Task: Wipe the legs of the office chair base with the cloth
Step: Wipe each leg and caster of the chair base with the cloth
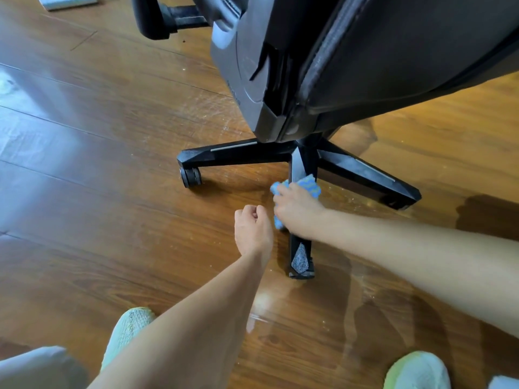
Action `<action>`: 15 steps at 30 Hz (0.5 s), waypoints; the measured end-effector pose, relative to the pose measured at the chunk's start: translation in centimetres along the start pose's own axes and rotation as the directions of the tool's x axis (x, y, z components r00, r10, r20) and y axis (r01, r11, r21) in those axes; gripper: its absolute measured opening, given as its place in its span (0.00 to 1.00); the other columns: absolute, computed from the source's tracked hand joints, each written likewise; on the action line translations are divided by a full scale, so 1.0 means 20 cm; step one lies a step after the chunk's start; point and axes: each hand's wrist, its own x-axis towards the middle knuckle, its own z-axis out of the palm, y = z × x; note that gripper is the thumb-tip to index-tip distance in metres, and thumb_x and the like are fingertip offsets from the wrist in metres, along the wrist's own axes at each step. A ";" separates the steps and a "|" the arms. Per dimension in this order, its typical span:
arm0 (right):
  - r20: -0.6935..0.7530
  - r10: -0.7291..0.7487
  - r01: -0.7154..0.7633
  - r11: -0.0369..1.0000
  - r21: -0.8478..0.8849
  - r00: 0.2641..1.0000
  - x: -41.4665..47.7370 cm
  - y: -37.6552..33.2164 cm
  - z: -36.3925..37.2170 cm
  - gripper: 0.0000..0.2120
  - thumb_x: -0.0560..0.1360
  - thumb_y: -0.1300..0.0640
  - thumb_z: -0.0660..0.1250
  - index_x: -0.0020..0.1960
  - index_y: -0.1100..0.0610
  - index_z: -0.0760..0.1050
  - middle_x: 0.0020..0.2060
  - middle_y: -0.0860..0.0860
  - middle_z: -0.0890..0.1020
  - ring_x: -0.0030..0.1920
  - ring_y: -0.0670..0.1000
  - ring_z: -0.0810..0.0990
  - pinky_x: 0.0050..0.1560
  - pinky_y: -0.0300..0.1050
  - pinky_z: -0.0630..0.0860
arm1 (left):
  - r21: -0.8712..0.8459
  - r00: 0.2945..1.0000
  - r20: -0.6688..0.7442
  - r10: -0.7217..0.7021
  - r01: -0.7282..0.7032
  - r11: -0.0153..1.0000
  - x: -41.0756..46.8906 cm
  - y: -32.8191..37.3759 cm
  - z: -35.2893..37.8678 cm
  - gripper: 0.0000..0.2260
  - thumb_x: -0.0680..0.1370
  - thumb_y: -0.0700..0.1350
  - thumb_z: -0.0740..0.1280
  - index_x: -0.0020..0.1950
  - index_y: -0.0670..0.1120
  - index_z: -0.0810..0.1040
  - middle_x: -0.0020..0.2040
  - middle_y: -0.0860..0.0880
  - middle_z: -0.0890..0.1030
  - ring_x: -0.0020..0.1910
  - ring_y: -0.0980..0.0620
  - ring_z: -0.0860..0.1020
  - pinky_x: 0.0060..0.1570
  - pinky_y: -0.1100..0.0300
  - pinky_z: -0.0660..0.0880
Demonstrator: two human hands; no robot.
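Chair base [304, 157], centre frame, under black seat [365, 51]: black plastic, angular legs spread star-fashion, thin grey strip along top of left leg [238, 151] and right leg [365, 172]. Left leg ends in black caster [191, 176]. Near leg [300, 259] runs toward bottom of frame; tip carries a grey speckled patch, looks dusty. Cloth [310, 186] blue w/ paler stripes, bunched, draped over near leg mid-length. R hand [297, 211] on top of it, fingers curled round cloth and leg. L hand [252, 228] just beside, lower left of R, fingers curled in a loose fist, holding nothing. Glossy wood floor [112, 164], fine scuffs near base.
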 end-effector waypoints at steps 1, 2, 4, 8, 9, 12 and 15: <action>0.015 -0.016 0.016 1.000 -0.002 1.000 -0.01 -0.01 0.01 0.09 0.79 0.55 0.65 0.55 0.54 0.83 0.53 0.52 0.81 0.63 0.59 0.69 0.55 0.51 0.66 | -0.003 1.000 0.008 0.001 -0.001 1.000 0.00 0.00 0.00 0.14 0.83 0.53 0.55 0.46 0.52 0.77 0.54 0.56 0.74 0.44 0.58 0.76 0.48 0.56 0.69; 0.027 -0.004 0.004 1.000 0.001 1.000 0.00 0.00 0.01 0.09 0.79 0.54 0.65 0.54 0.53 0.83 0.53 0.51 0.81 0.62 0.58 0.70 0.54 0.51 0.65 | -0.005 1.000 0.014 0.004 -0.004 1.000 0.00 0.01 0.01 0.14 0.84 0.53 0.55 0.47 0.52 0.77 0.55 0.56 0.74 0.45 0.58 0.76 0.49 0.56 0.70; 0.062 0.063 -0.060 0.997 -0.042 0.996 0.07 0.05 -0.01 0.09 0.78 0.50 0.66 0.54 0.51 0.83 0.52 0.49 0.80 0.60 0.56 0.70 0.53 0.49 0.65 | -0.009 1.000 0.023 0.012 -0.012 1.000 0.00 0.01 0.01 0.13 0.84 0.53 0.55 0.49 0.53 0.77 0.56 0.56 0.74 0.45 0.59 0.76 0.50 0.56 0.69; 0.087 0.266 -0.259 0.962 -0.090 0.960 0.26 0.17 -0.08 0.13 0.79 0.47 0.67 0.58 0.51 0.83 0.57 0.51 0.79 0.61 0.57 0.69 0.59 0.51 0.67 | -0.022 0.998 0.058 -0.004 0.006 1.000 0.01 -0.01 0.01 0.15 0.85 0.53 0.52 0.53 0.55 0.78 0.57 0.56 0.74 0.47 0.60 0.74 0.55 0.57 0.67; 0.088 0.300 -0.293 0.953 -0.082 0.950 0.28 0.19 -0.09 0.13 0.79 0.46 0.67 0.59 0.50 0.83 0.56 0.51 0.79 0.61 0.56 0.69 0.58 0.51 0.67 | -0.028 0.998 0.063 -0.012 0.013 1.000 0.02 -0.01 0.01 0.15 0.85 0.52 0.52 0.54 0.54 0.78 0.57 0.55 0.75 0.48 0.58 0.74 0.56 0.56 0.67; 0.081 0.336 -0.333 0.942 -0.046 0.938 0.31 0.20 -0.10 0.14 0.79 0.47 0.67 0.60 0.52 0.82 0.56 0.51 0.79 0.61 0.56 0.69 0.57 0.50 0.67 | -0.043 0.998 0.062 -0.023 0.025 0.999 0.04 -0.03 0.00 0.17 0.86 0.52 0.52 0.58 0.52 0.80 0.59 0.53 0.76 0.53 0.54 0.75 0.57 0.55 0.69; 0.069 0.318 -0.319 0.948 0.002 0.946 0.25 0.15 -0.08 0.11 0.79 0.54 0.64 0.56 0.51 0.83 0.53 0.51 0.79 0.60 0.55 0.69 0.53 0.49 0.65 | -0.044 0.998 0.063 -0.029 0.032 0.999 0.05 -0.04 0.00 0.18 0.86 0.52 0.52 0.60 0.51 0.80 0.60 0.53 0.76 0.53 0.54 0.75 0.56 0.56 0.68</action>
